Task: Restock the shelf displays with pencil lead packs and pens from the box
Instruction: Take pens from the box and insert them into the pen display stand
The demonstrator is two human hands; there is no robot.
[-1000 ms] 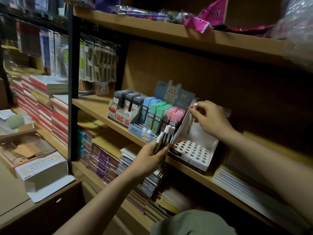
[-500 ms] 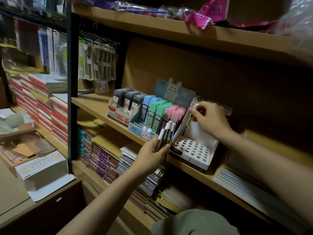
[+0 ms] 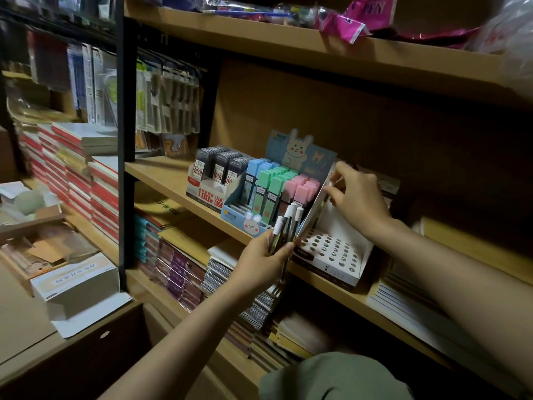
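On the middle shelf (image 3: 161, 176), near its front edge, stands the white holed pen display (image 3: 331, 252). Your right hand (image 3: 356, 197) pinches one pen at its back panel; your left hand (image 3: 264, 261) grips the spare pens (image 3: 285, 229). Next, I judge: seat it in a hole.

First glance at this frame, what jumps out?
The pastel lead packs under a bunny card, mid-shelf, stand out most. Just right, the white holed pen stand sits nearly empty, with the right hand at its back corner. The left hand grips a bundle of white-capped pens before it.
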